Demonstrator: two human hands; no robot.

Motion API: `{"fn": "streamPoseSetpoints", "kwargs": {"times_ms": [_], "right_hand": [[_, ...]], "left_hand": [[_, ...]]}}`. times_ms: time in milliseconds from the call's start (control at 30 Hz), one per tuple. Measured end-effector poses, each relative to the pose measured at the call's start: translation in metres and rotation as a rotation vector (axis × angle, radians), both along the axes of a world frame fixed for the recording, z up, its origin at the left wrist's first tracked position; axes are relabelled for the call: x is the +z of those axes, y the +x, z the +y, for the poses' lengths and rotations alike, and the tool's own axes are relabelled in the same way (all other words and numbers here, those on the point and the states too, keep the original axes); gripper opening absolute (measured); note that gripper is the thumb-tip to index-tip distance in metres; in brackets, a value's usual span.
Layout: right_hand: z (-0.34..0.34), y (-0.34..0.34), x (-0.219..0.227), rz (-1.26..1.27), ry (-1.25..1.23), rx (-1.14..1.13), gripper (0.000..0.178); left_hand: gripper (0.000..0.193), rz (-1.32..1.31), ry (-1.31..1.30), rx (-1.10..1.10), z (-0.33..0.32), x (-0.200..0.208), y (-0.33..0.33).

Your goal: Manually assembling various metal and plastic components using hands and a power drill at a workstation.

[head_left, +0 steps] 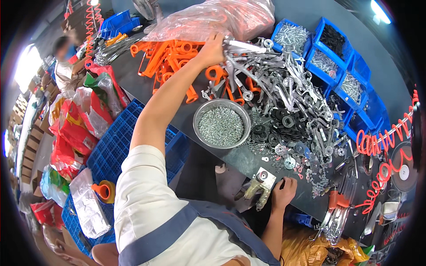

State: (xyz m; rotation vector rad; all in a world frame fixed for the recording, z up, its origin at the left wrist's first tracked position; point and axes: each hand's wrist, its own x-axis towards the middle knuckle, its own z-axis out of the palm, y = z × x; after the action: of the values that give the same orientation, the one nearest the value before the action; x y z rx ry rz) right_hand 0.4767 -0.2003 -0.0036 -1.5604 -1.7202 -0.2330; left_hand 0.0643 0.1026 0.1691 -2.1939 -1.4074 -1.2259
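My left hand [212, 52] reaches to the far side of the table, between the orange plastic parts and the silver pile. Its fingers are bent around the end of a silver metal part [245, 46]; the fingertips are partly hidden. At the near table edge my right hand [284, 193] is closed, with a small dark bit between thumb and fingers that I cannot make out. Just left of it sits a metal fixture [262, 181] with a round hole and a worn, taped-looking lower part. A round metal bowl [198, 137] full of small shiny pieces stands between my arms.
Orange plastic parts [155, 62] lie beneath a clear bag [191, 23]. Silver levers [284, 84] and black rings [277, 126] heap up mid-table. Blue bins [330, 79] of hardware line the back right. Red coiled hoses [377, 144] hang right. A blue crate [111, 144] stands left; a person [66, 68] is beyond.
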Motion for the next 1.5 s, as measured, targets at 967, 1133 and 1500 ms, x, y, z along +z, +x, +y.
{"fn": "streamPoseSetpoints", "kwargs": {"times_ms": [967, 1133, 1500], "right_hand": [[0.002, -0.010, 0.006, -0.008, 0.004, -0.001, 0.014], [-0.004, -0.003, 0.003, 0.026, -0.014, -0.019, 0.013], [0.072, -0.048, 0.087, 0.155, 0.047, 0.432, 0.025]], "left_hand": [[0.044, -0.752, -1.163, -0.191, 0.092, 0.053, 0.143], [0.041, -0.818, -1.050, -0.534, 0.028, 0.074, 0.135], [0.038, 0.725, -0.634, -0.151, -0.070, -0.084, -0.014]]}}
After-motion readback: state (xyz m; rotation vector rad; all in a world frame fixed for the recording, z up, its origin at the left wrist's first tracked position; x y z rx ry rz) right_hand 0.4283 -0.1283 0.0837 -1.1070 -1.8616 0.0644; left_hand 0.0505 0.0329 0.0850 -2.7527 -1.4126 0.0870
